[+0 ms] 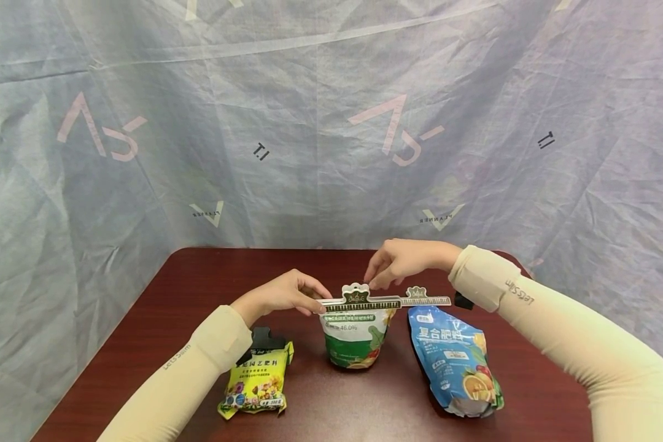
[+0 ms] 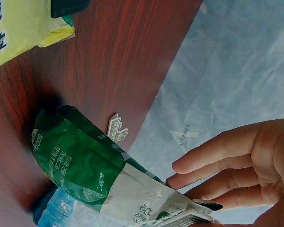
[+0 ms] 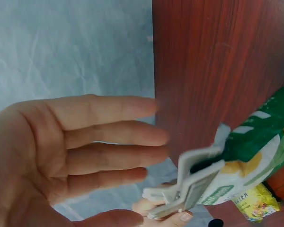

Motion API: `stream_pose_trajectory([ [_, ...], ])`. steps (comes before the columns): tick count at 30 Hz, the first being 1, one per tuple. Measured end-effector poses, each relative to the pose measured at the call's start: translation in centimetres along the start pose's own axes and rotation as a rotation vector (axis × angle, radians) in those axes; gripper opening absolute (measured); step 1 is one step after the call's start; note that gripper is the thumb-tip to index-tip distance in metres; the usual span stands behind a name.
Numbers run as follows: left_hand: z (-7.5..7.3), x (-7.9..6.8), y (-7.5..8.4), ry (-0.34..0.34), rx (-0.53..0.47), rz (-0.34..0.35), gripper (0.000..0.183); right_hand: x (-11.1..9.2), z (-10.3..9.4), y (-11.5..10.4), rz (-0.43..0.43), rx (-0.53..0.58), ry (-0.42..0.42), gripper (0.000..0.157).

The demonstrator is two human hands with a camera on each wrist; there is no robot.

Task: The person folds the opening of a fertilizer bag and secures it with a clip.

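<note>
In the head view, a green-and-white fertilizer bag point(image 1: 353, 337) stands upright mid-table. Across its top lies a long sealing clip point(image 1: 364, 305) with a piano-key pattern and a scalloped handle. My left hand point(image 1: 291, 293) pinches the bag's top left corner at the clip's end; in the left wrist view its thumb is mostly cut off. Just right of the clip's handle hovers my right hand point(image 1: 400, 261). The right wrist view shows its fingers point(image 3: 113, 137) straight and apart, with nothing between them, beside the clip point(image 3: 187, 182).
A yellow fertilizer bag point(image 1: 256, 380) with a black clip point(image 1: 262, 339) lies at left. To the right lies a blue fertilizer bag point(image 1: 455, 362). Another piano-key clip point(image 1: 426, 301) rests behind it on the dark red table point(image 1: 199, 288). A grey printed sheet point(image 1: 309, 123) hangs behind.
</note>
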State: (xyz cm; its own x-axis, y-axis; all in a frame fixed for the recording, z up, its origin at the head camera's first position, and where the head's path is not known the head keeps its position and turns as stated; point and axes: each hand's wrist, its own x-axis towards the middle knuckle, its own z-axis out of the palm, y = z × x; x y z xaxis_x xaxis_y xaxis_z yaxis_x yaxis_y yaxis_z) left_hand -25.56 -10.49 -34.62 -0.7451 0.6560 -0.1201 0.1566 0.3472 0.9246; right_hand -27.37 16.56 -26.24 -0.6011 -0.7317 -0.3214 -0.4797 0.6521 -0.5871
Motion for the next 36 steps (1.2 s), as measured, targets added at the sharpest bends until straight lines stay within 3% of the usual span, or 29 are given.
stream_pose_trajectory([
  [7,0.0,0.0,-0.2,-0.009,0.008,0.009,0.026,-1.5,0.5,1.9,0.051,0.126,-0.063,0.029],
  [22,-0.2,0.1,-0.2,-0.015,0.005,0.002,0.026,-2.3,2.6,4.1,-0.055,0.28,0.003,0.025],
  [28,-0.3,0.2,-0.3,-0.022,0.009,0.0,0.026,-2.6,3.1,4.1,-0.048,0.357,0.02,0.024],
  [36,-0.4,0.4,-0.2,-0.02,0.02,0.0,0.025,-2.7,3.7,4.1,-0.049,0.365,0.083,0.022],
])
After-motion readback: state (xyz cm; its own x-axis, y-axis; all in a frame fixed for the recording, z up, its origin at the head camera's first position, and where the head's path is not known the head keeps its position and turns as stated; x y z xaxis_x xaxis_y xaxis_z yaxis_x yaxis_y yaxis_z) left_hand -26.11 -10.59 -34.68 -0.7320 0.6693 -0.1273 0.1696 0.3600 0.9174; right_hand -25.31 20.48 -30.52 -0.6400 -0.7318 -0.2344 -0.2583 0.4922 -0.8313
